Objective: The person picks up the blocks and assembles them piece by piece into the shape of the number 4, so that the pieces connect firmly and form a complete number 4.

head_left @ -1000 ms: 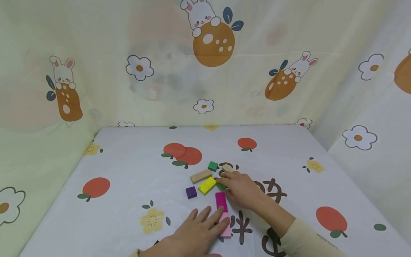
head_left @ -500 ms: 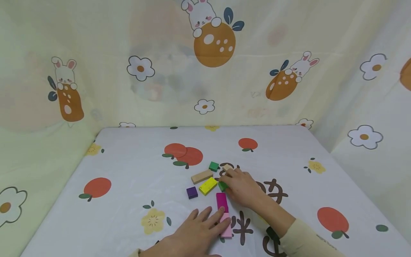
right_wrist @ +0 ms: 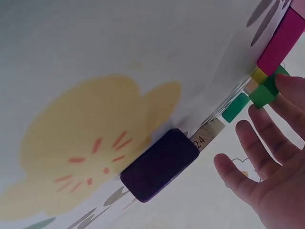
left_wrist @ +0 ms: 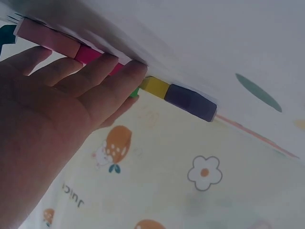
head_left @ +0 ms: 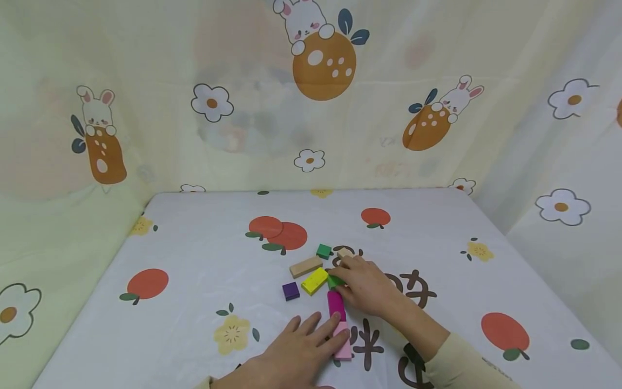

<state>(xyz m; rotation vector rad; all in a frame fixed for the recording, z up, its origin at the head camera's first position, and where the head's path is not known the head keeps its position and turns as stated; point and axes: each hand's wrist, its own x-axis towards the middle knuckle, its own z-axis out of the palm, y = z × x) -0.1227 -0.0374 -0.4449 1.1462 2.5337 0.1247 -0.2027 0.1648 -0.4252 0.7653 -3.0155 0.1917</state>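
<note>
The tabletop (head_left: 184, 302) has a white printed cover and carries a group of coloured and plain wood blocks. The pink block (head_left: 342, 351) and the magenta block (head_left: 336, 304) lie end to end in one line, with the pink block nearer the person. The green block (head_left: 334, 282) is located at the far end of the magenta block; contact between these two cannot be determined. The yellow block (head_left: 315, 281) lies diagonally, just to the left of the green block. The purple block (head_left: 290, 292) is positioned left of the yellow block. The long wood block (head_left: 306, 267) lies beyond the yellow block, and the green cube (head_left: 323, 251) sits past its right end. The short wood block (head_left: 344, 252) is partly hidden behind the right hand (head_left: 366, 286). The right wrist view shows a dark purple block (right_wrist: 159, 164) in the foreground.

Left hand (head_left: 296, 354): palm down, fingers extended and spread, fingertips touching the pink and magenta blocks. Right hand: back upward, forearm angled in from the right; thumb and index finger pinch the green block, and the remaining fingers are spread clear of it.
</note>
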